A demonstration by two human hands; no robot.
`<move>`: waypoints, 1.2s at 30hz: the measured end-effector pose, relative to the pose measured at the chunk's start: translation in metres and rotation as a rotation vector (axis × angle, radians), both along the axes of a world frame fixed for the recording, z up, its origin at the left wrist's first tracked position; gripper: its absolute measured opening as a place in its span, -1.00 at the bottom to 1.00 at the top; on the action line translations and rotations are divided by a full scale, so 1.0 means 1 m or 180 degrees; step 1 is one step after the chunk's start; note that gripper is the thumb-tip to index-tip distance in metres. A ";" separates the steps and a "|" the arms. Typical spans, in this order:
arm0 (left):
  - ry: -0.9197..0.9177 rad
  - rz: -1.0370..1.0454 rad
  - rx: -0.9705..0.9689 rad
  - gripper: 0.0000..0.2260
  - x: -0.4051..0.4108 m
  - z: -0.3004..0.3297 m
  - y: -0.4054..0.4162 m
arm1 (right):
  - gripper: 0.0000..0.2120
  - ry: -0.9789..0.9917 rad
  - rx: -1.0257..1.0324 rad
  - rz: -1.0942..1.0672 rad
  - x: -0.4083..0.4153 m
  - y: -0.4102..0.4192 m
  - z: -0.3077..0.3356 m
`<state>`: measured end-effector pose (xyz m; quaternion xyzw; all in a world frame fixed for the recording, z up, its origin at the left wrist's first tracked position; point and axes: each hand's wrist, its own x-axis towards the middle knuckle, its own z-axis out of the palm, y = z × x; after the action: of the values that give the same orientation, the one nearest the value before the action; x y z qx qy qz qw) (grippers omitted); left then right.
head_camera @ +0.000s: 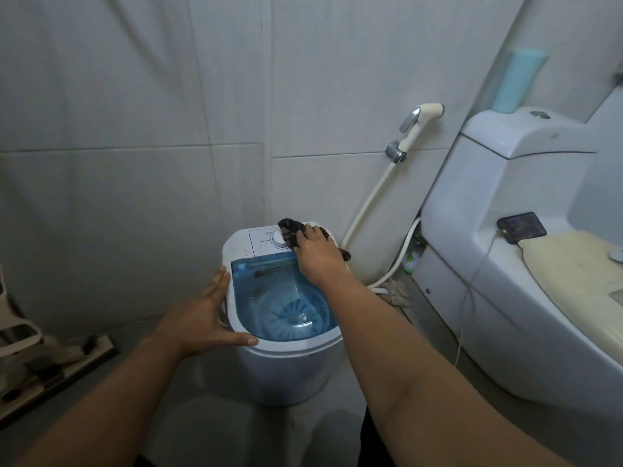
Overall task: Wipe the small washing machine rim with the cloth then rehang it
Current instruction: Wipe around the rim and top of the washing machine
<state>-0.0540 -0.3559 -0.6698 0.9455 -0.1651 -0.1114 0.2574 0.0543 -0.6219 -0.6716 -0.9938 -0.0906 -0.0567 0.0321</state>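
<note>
A small white washing machine [286,365] with a clear blue lid stands on the floor in the middle of the view. My right hand [318,256] presses a dark cloth [290,232] onto the machine's back right rim, beside the white control dial. Part of the cloth hangs over the right edge. My left hand [205,318] rests on the machine's left rim, fingers spread along the side and thumb on the front edge.
A white toilet [505,264] stands at the right with a phone [521,226] and its cable on it. A bidet sprayer [418,126] and hose hang on the tiled wall behind. A floor tool [50,358] lies at the left.
</note>
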 end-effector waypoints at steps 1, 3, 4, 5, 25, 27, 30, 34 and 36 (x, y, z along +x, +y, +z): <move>0.0025 0.0016 0.0012 0.25 0.000 0.000 0.000 | -0.53 0.0013 0.0004 -0.0013 -0.003 0.000 0.000; 0.0050 0.0046 0.0005 0.28 0.001 -0.001 0.000 | -0.51 0.0034 0.0042 -0.0046 -0.008 0.002 0.000; 0.0063 0.0057 -0.0017 0.31 0.001 -0.002 0.000 | -0.51 0.0028 0.0058 -0.0063 -0.011 0.003 0.000; 0.0078 0.0070 -0.0054 0.33 0.002 -0.004 0.000 | -0.51 0.0023 0.0060 -0.0075 -0.014 0.004 0.000; -0.0038 0.0133 0.0155 0.36 0.006 -0.009 0.002 | -0.53 0.0503 -0.0186 -0.0630 0.025 -0.007 0.025; -0.0047 0.0137 0.0123 0.36 0.006 -0.011 0.002 | -0.61 0.0526 0.0012 -0.0641 0.034 -0.010 0.026; -0.0051 0.0104 0.0095 0.33 0.006 -0.012 0.002 | -0.69 0.0532 0.0126 -0.0601 0.043 -0.014 0.022; -0.0072 0.0089 0.0106 0.32 0.006 -0.010 0.002 | -0.70 0.0506 0.0238 -0.0638 0.040 -0.019 0.018; -0.0057 0.0090 0.0070 0.32 0.005 -0.009 0.002 | -0.71 0.0495 0.0396 -0.0725 0.035 -0.023 0.019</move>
<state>-0.0488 -0.3536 -0.6789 0.9515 -0.1528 -0.1012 0.2471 0.0897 -0.6446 -0.6525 -0.9951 0.0292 0.0117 0.0939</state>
